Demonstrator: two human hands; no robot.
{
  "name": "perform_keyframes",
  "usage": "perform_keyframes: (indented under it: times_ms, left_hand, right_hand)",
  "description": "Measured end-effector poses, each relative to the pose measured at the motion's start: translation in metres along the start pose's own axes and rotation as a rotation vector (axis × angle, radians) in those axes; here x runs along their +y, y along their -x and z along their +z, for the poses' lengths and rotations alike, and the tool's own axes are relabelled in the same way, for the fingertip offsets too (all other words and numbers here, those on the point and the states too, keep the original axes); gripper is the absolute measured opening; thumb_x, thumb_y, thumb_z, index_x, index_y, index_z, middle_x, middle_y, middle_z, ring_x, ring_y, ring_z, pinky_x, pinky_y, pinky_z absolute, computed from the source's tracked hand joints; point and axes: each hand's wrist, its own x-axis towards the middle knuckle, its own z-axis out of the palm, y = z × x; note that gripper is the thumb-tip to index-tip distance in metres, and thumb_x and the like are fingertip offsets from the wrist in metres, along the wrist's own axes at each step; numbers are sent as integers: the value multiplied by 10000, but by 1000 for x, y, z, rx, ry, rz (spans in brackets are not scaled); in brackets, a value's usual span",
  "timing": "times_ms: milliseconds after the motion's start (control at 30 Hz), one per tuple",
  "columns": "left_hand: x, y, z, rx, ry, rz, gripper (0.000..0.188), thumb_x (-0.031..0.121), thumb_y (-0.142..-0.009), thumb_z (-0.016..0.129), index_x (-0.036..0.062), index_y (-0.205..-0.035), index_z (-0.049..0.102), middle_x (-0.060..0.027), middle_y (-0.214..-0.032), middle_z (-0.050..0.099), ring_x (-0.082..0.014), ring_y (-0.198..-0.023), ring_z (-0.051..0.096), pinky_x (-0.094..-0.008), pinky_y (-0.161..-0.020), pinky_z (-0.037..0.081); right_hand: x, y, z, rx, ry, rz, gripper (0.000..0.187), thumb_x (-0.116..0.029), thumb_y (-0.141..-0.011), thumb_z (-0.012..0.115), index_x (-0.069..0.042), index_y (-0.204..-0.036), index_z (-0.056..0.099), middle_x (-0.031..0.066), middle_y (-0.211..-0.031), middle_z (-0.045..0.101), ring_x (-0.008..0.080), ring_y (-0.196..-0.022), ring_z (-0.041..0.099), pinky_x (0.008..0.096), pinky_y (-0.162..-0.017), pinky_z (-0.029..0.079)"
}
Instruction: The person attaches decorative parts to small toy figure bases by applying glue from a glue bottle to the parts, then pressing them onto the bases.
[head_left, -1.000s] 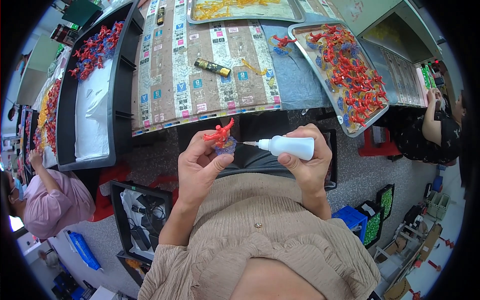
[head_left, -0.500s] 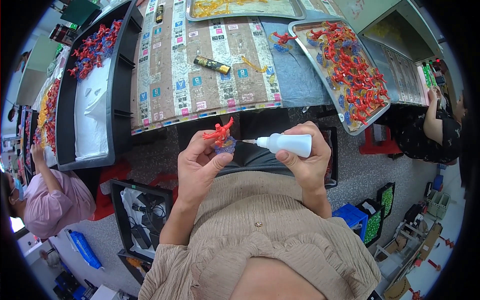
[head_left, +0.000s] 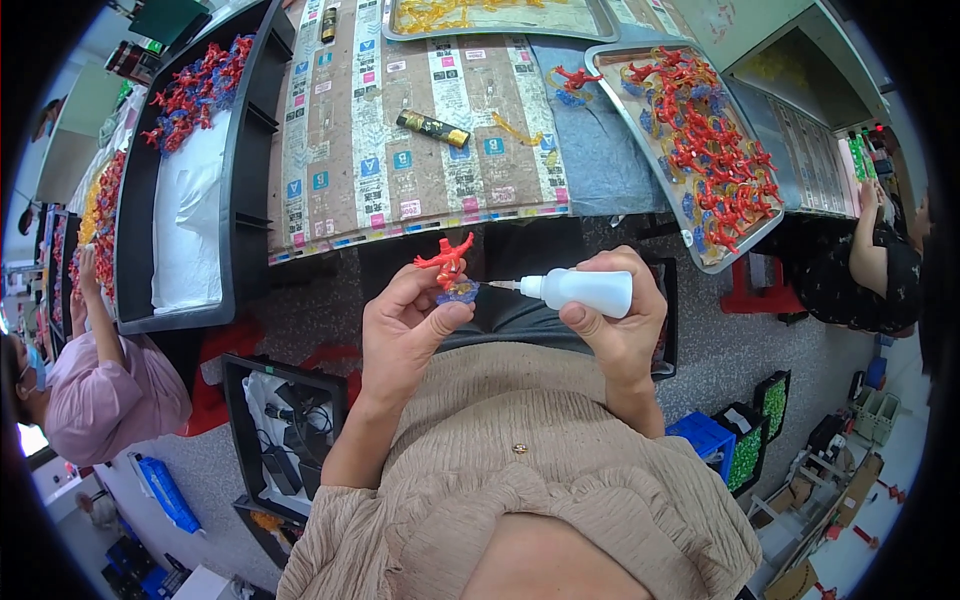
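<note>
Between the thumb and fingers of my left hand (head_left: 408, 335) is a small red figurine (head_left: 447, 262) with outspread arms and a translucent blue base (head_left: 460, 292). My right hand (head_left: 622, 325) is closed round a white squeeze bottle (head_left: 585, 291), lying on its side with its thin nozzle (head_left: 502, 284) pointing left. The nozzle's tip comes up to the base; whether it touches cannot be made out. Both things are held above my lap, just in front of the table edge.
A printed-sheet-covered table (head_left: 340, 190) carries a dark cylinder (head_left: 433, 128) and yellow scraps (head_left: 515, 130). Right, a metal tray (head_left: 690, 250) holds several red figurines; left, a black bin (head_left: 245, 200) holds more. A person in pink (head_left: 110, 400) sits left, another in black (head_left: 860, 270) right.
The figurine has turned slightly in my left hand, and its arms sit at a different angle. The bottle stays close to its base. The person at left has raised a hand.
</note>
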Motion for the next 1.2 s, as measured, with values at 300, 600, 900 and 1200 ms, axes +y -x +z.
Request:
perform_keyframes:
  times_ms: [300,600,900,1200]
  left_hand:
    - [6,3,7,-8,53,-146,294,79,-817,726,-53,-1059,625,-60,-977,590,-111,-781,631,-260,-729,575]
    - [3,3,9,-43,57,-137,248,71,-827,716,-48,-1027,630,-55,-992,577,-104,-780,625,-248,-692,564]
    - [1,0,12,52,-125,-80,187,62,-782,757,-16,-857,604,0,-879,503,-54,-709,553,-185,-610,510]
    - [19,-9,19,61,-926,145,314,106,-664,796,14,-780,519,-46,-785,450,-113,-595,513,-253,-498,437]
  right_hand:
    - [2,1,5,-12,41,-39,400,-189,-696,845,-23,-983,619,51,-901,584,115,-778,573,240,-652,457]
    - [4,1,6,-11,48,2,393,-208,-685,850,-23,-957,636,54,-879,598,125,-766,575,245,-645,451]
    - [0,1,4,-2,130,-105,407,-205,-660,860,-30,-953,639,66,-844,624,153,-735,560,263,-629,443]
    - [2,0,7,-9,150,-188,412,-187,-642,866,-37,-953,641,65,-831,636,157,-706,552,269,-608,438]
